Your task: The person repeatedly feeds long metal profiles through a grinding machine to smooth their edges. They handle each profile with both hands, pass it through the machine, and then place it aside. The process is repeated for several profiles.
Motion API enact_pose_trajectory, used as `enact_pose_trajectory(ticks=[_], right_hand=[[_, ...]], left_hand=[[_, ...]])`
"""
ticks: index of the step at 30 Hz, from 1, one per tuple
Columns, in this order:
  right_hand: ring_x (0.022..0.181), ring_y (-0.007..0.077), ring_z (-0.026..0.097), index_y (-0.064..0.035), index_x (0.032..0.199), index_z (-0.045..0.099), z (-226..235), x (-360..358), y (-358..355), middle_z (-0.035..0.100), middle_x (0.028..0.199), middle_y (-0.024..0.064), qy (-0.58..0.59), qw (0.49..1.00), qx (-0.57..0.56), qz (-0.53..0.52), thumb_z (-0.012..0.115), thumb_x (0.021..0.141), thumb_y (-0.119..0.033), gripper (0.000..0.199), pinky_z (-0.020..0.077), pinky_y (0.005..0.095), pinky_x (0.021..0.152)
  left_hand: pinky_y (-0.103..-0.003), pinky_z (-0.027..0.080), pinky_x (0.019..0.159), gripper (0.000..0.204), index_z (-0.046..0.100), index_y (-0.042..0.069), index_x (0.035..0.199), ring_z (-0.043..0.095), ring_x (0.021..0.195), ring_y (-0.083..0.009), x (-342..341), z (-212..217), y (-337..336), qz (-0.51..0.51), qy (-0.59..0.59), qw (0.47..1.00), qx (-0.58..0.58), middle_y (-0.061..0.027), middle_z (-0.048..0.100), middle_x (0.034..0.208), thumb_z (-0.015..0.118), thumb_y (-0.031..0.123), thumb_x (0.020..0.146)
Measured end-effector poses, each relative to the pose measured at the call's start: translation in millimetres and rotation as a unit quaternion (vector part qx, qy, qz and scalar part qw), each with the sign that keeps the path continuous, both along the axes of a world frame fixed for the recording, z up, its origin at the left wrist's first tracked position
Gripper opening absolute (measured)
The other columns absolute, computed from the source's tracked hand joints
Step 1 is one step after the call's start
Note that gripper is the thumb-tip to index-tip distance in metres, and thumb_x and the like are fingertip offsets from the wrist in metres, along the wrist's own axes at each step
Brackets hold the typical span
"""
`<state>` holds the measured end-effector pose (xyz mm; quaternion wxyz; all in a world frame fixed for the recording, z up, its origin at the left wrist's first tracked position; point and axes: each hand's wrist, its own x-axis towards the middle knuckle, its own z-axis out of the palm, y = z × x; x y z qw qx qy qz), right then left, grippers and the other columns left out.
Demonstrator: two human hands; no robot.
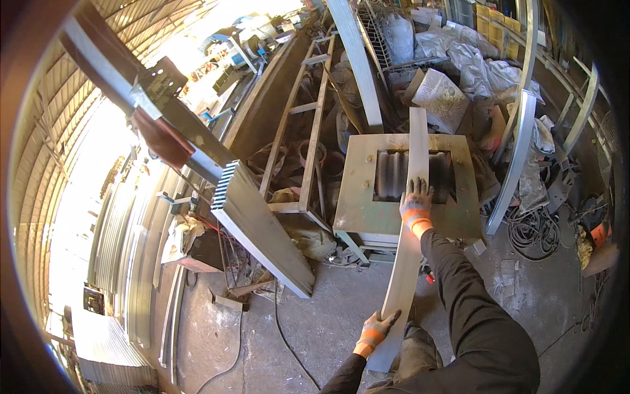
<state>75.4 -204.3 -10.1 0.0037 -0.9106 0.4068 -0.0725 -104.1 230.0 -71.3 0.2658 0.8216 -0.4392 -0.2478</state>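
A long, pale, flat metal bar (401, 279) runs from near my body up across a squat metal machine (354, 197). The bar crosses the square opening in the machine's top, where a dark ribbed roller (392, 174) shows. My left hand (376, 329), in a grey and orange glove, grips the bar's left edge near its close end, thumb over the top. Farther up, my right hand (416, 200) lies flat on the bar with fingers stretched forward, at the near edge of the opening. Whatever is under the bar at that point is hidden.
A stack of metal profiles (262, 230) leans at left of the machine. Beyond it stands a ladder-like metal frame (306, 118). At right are a curved metal profile (513, 167) and coiled cable (535, 230). Cables (285, 335) cross the concrete floor; corrugated sheets (108, 338) lie far left.
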Motion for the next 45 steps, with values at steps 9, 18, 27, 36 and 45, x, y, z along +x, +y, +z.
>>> enact_pose_trajectory(ticks=[9,18,27,36,45], right_hand=[[0.173,0.0396,0.03,-0.0064,0.175,0.045,-22,-125,206,0.034,0.187,0.0194,-0.032,0.999,-0.016,0.017,0.055,0.111,-0.045,0.076,0.0199,0.0732,0.134],[0.167,0.0471,0.038,-0.0037,0.17,0.051,-31,-202,342,0.046,0.177,0.026,-0.148,0.986,0.066,0.042,0.066,0.102,-0.041,0.079,0.0355,0.0655,0.129],[0.164,0.0484,0.04,-0.0102,0.172,0.047,17,-76,199,0.033,0.181,0.0294,-0.174,0.983,0.064,0.006,0.084,0.088,-0.032,0.095,0.0419,0.0662,0.126],[0.168,0.0437,0.037,-0.0116,0.179,0.041,23,84,-73,0.033,0.186,0.0235,-0.021,0.997,0.051,-0.057,0.059,0.102,-0.036,0.083,0.0259,0.0604,0.139],[0.16,0.047,0.049,-0.0139,0.181,0.032,-6,43,-23,0.02,0.189,0.0242,-0.188,0.979,0.065,-0.038,0.066,0.099,-0.024,0.09,0.0516,0.0488,0.126]], left_hand=[[-0.041,0.063,0.099,0.067,0.077,-0.002,0.137,0.082,0.112,-0.0288,-123,48,183,0.268,0.309,0.907,0.098,-0.0202,0.085,0.122,0.083,0.055,0.103],[-0.05,0.061,0.103,0.089,0.074,-0.001,0.132,0.08,0.119,-0.0439,-195,78,323,0.264,0.231,0.921,0.17,-0.0291,0.082,0.126,0.09,0.073,0.085],[-0.055,0.059,0.07,0.066,0.067,0.003,0.101,0.076,0.079,-0.0447,-121,128,169,0.262,-0.14,0.951,0.089,-0.0203,0.077,0.086,0.091,0.064,0.089],[-0.052,0.063,0.078,0.061,0.06,0.004,0.114,0.079,0.091,-0.0425,43,111,-96,0.208,-0.184,0.957,0.083,-0.0207,0.077,0.102,0.085,0.057,0.096],[-0.054,0.063,0.076,0.059,0.062,0.003,0.116,0.079,0.089,-0.0428,11,108,-41,0.197,-0.179,0.961,0.08,-0.0214,0.077,0.101,0.085,0.054,0.096]])
